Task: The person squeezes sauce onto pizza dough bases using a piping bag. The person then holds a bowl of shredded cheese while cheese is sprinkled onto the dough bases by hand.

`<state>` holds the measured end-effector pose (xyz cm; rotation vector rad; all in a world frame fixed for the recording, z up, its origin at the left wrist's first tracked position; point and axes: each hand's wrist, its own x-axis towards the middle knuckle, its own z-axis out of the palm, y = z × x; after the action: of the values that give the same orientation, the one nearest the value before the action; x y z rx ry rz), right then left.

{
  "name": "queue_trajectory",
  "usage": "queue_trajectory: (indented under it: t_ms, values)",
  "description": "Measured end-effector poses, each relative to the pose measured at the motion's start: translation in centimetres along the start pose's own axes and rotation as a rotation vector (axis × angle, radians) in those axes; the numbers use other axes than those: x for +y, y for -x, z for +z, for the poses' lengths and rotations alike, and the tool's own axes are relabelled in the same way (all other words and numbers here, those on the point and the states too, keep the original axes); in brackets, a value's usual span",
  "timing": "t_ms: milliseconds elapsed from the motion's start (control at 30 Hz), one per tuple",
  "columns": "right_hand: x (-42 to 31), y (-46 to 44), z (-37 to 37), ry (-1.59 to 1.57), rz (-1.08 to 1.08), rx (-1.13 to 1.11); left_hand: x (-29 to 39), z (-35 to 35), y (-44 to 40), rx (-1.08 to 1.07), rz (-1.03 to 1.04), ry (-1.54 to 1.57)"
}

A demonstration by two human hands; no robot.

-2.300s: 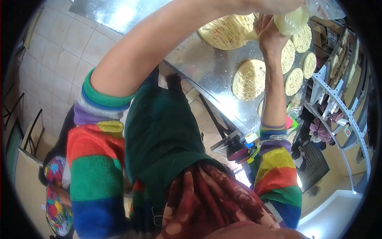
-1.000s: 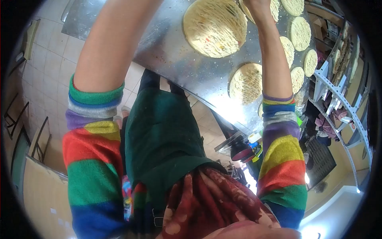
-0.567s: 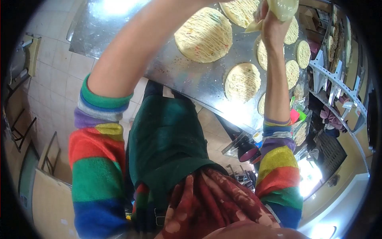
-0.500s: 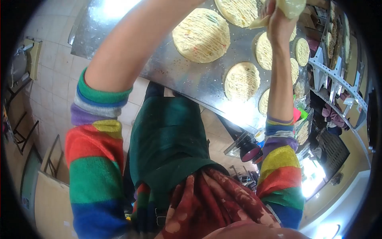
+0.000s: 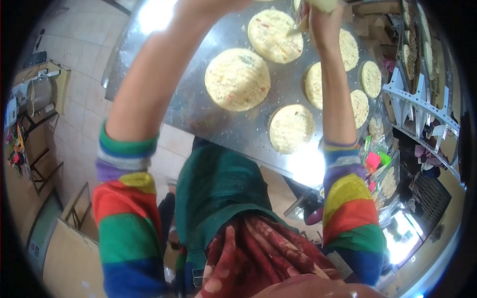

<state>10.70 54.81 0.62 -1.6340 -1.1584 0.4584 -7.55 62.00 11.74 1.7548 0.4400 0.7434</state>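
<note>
My right hand (image 5: 325, 20) is closed around a clear piping bag of pale cream (image 5: 323, 5) at the top edge. Its narrow tip end points down-left, over the edge of a round flat dough (image 5: 275, 36) with cream on it. Left of and below that lies another cream-striped round (image 5: 237, 79), and a smaller one (image 5: 291, 128) sits nearer my body. Several more small rounds lie around my right forearm. All rest on a metal table (image 5: 198, 111). My left forearm reaches across the table's left part and leaves the frame at the top; the left hand is cut off.
A white metal rack (image 5: 422, 102) holding trays stands at the right. Pink and green items (image 5: 372, 161) and plastic bags lie at the table's right end. Wooden furniture (image 5: 67, 258) and a machine on a stand (image 5: 39, 94) are at the left, on a tiled floor.
The view has shifted, so the table and rounds appear lower. My right hand, out of frame a second ago, shows again with the bag. My left forearm has swung more upright.
</note>
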Motion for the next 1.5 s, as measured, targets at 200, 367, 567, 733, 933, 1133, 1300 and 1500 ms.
queue_trajectory:
  t_ms: [200, 367, 567, 733, 933, 1133, 1300, 1500]
  values:
    - [-9.0, 8.9, -2.9, -0.107, 0.222, -0.492, 0.5, 0.0, 10.2, 0.143, -0.023, -0.293]
    - [-10.6, 19.1, -5.2, -0.231, 0.545, -0.730, 4.5, 5.2, 18.9, 0.099, -0.363, 0.234]
    - [-12.5, 29.0, -7.5, -0.217, 0.298, -0.408, 7.9, 9.1, 22.9, -0.380, -0.191, 0.101]
    - [-16.4, 36.1, -8.5, -0.324, -0.077, 0.096, 10.9, 14.1, 22.7, -0.832, 0.027, -0.202]
    - [-16.0, 44.4, -8.5, 0.352, -0.043, 0.481, 14.3, 20.9, 23.1, -1.078, 0.498, -0.389]
    - [-12.0, 56.0, -22.6, -0.106, 0.376, 0.872, 18.4, 32.0, 22.8, -1.110, 0.266, -0.305]
    - [-11.7, 65.6, -35.5, -0.137, 0.556, 1.536, 14.1, 33.0, 20.8, -1.073, 0.014, -0.318]
    - [-7.5, 80.2, -49.8, 0.519, 0.562, 1.768, 9.5, 37.3, 21.6, -1.043, -0.192, -0.255]
